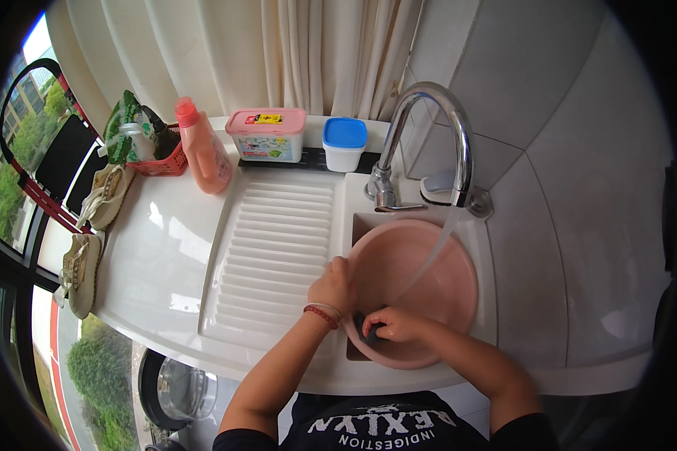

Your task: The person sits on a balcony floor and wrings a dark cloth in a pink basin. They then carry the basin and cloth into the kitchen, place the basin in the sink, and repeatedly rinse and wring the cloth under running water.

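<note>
A pink plastic basin [414, 225] rests in the white sink, tilted slightly, with water running into it from the curved chrome faucet [465, 163]. On the basin's left rim lies my left hand [331, 287], its fingers curled over the edge and their tips partly hidden. My right hand [392, 325] is inside the basin near its lower left wall, its fingers closed on a dark grey cloth [366, 330]. How much water stands in the basin cannot be told.
Left of the sink is a ribbed white washboard [279, 242]. Behind stand a pink detergent bottle [204, 149], a pink-lidded box [265, 138], a blue-lidded tub [344, 146] and a red basket [163, 163]. A brush [437, 189] lies behind the faucet; sneakers [82, 273] sit at the counter's left edge.
</note>
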Action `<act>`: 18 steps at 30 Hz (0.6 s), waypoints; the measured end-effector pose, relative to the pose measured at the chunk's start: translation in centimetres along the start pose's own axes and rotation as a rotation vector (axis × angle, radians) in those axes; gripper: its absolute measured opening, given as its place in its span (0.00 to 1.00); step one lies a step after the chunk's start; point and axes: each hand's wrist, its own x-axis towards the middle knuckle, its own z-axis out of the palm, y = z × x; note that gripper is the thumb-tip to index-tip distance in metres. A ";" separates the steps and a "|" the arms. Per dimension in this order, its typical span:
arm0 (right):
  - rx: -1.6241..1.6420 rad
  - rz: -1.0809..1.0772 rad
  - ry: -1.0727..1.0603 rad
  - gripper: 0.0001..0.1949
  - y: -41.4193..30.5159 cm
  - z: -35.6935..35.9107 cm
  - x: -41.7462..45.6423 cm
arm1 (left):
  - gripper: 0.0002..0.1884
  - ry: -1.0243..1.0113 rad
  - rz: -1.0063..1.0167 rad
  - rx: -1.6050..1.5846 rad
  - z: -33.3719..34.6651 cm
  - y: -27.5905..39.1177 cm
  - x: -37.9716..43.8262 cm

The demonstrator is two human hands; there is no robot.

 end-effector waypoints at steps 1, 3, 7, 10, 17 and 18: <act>-0.075 0.056 -0.088 0.13 -0.4 -0.1 -0.9 | 0.21 -0.019 -0.008 0.005 0.0 -0.1 0.1; -0.224 0.170 -0.262 0.12 -0.8 -0.4 -2.5 | 0.21 -0.030 -0.003 0.009 -0.1 -0.1 0.1; -0.515 0.410 -0.423 0.11 -0.3 -1.2 -4.5 | 0.22 -0.041 -0.007 0.008 -0.5 0.3 0.0; -0.903 0.613 -0.393 0.10 0.0 -1.3 -5.4 | 0.17 0.015 0.045 0.006 0.0 -0.3 0.1; -1.181 0.353 -0.189 0.11 2.8 -2.2 -6.6 | 0.17 0.014 0.066 0.011 0.3 -0.2 0.1; -1.164 0.340 -0.195 0.10 2.3 -1.6 -5.8 | 0.17 0.022 0.071 0.018 0.4 -0.4 0.1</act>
